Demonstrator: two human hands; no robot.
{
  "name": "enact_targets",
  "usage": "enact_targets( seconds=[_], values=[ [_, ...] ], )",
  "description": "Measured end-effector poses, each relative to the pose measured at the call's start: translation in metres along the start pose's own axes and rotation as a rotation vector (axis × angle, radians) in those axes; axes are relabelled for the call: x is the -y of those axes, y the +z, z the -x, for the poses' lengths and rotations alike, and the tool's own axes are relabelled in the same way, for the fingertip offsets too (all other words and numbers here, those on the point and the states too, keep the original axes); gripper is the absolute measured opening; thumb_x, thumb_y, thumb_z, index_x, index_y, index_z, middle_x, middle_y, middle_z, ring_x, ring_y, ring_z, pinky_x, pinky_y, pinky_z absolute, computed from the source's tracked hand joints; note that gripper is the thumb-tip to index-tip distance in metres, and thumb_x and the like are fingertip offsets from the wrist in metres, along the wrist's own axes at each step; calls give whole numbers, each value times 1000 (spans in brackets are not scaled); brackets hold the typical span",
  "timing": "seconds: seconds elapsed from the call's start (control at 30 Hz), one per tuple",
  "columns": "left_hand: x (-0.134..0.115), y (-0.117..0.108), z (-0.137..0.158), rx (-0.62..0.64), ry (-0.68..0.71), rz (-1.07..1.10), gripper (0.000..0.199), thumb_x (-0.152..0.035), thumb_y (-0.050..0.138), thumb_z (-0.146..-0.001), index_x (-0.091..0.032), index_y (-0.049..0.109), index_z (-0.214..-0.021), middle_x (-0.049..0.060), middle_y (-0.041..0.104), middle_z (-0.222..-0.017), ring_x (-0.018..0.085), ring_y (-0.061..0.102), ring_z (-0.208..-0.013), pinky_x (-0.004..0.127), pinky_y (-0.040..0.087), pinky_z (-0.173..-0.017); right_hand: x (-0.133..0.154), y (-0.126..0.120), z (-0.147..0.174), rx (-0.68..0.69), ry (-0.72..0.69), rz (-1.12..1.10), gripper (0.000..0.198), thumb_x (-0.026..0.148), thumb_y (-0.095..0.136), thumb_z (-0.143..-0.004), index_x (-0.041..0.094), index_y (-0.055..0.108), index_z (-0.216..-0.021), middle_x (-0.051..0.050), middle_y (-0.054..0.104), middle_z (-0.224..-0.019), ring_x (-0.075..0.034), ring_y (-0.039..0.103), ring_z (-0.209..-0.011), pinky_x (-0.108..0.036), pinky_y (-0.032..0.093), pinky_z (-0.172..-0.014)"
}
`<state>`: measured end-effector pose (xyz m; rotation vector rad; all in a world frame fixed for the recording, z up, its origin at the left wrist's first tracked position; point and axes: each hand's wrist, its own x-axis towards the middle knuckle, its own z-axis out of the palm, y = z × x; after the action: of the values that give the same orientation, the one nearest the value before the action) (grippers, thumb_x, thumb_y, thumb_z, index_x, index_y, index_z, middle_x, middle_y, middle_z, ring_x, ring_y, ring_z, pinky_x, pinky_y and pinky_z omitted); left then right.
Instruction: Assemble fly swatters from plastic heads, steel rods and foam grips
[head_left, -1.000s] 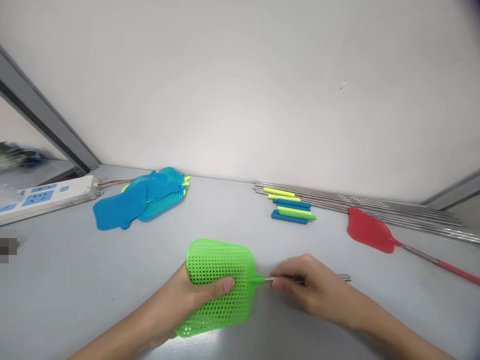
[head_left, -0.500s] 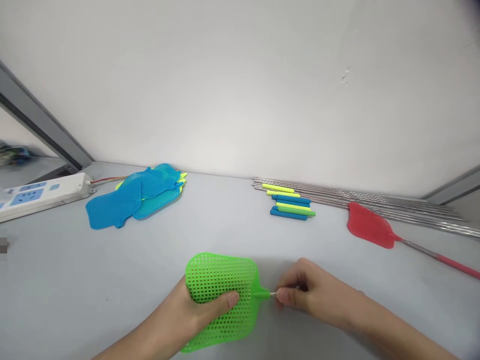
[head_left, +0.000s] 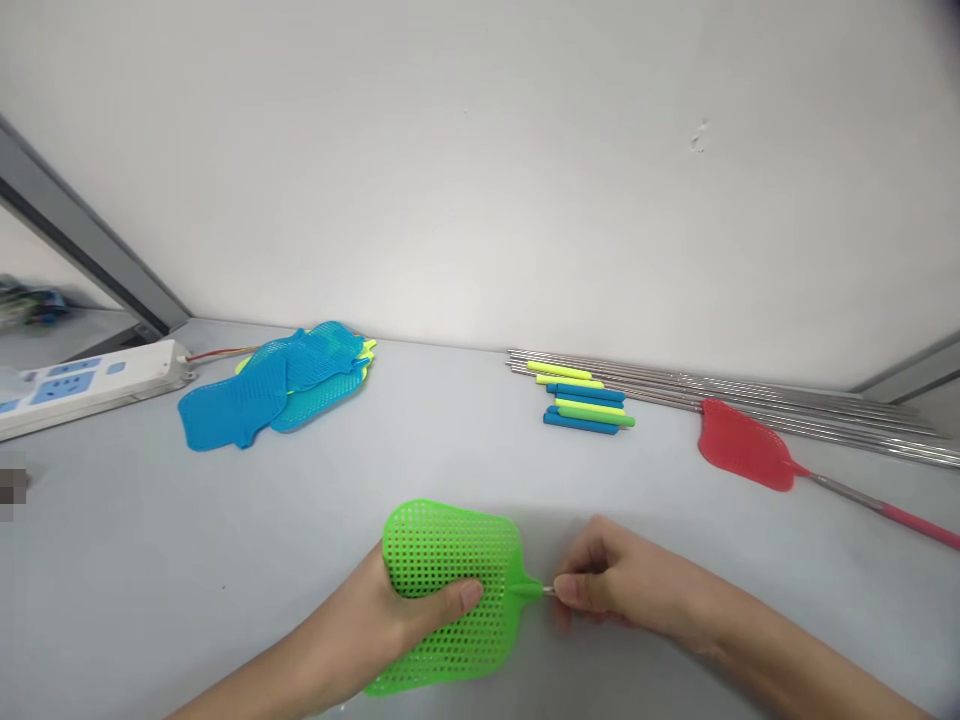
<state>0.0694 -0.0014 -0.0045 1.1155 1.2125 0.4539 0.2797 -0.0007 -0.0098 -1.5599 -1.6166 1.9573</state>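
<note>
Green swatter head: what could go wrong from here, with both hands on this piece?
The green swatter head might flex or twist, since the left hand grips its mesh rather than its neck. The metal rod could slip or turn, as the right hand pinches it close to that neck.

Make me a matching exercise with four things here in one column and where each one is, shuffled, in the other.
1. Green mesh head
2. Red mesh head
3. White power strip
4. Metal rod at the green neck

A. Far left on the table
B. Pinched in the right hand
C. Held in the left hand
D. Lying right of the short coloured tubes

Pairs: 1-C, 2-D, 3-A, 4-B.
</note>
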Motion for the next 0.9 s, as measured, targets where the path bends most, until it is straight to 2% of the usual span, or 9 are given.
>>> enact_targets(
  seconds=[0.2, 0.43, 0.63, 0.77, 0.9],
  values=[
    [-6, -2, 3, 30, -28, 12, 36, -41, 59, -58, -17, 57, -85, 4, 64, -83, 21, 58, -75, 30, 46, -65, 5, -1, 3, 55, 113, -71, 22, 29, 48, -69, 12, 61, -61, 3, 34, -45, -5, 27, -41, -19, 14, -36],
    [-12, -17, 2, 209, -40, 29, 31, -33, 57, -65, -16, 56, -91, 5, 62, -92, 20, 56, -83, 30, 44, -73, 4, -2, 5, 126, 79, -138, 25, 34, 49, -70, 13, 61, -66, 3, 33, -48, -4, 24, -42, -20, 12, -36],
    [-12, -24, -2, 317, -31, 191, 28, -27, 55, -69, -17, 55, -95, 7, 62, -92, 19, 57, -81, 32, 44, -73, 14, -3, 11, 149, 46, -121, 35, 46, 48, -70, 13, 61, -73, 4, 32, -51, -4, 24, -44, -19, 13, -38],
    [-12, -27, -4, 280, 17, 245, 21, -24, 56, -69, -18, 54, -89, 5, 63, -87, 19, 58, -78, 32, 45, -70, 16, -4, 13, 146, 57, -112, 37, 49, 46, -70, 15, 60, -78, 3, 35, -53, -4, 26, -43, -19, 15, -38],
    [-17, -34, -5, 251, 51, 255, 20, -22, 58, -67, -19, 53, -86, 4, 63, -86, 20, 59, -77, 33, 46, -68, 18, -12, 14, 199, 37, -99, 38, 48, 45, -71, 16, 59, -84, 3, 39, -55, -3, 28, -41, -19, 16, -37]
  ],
)
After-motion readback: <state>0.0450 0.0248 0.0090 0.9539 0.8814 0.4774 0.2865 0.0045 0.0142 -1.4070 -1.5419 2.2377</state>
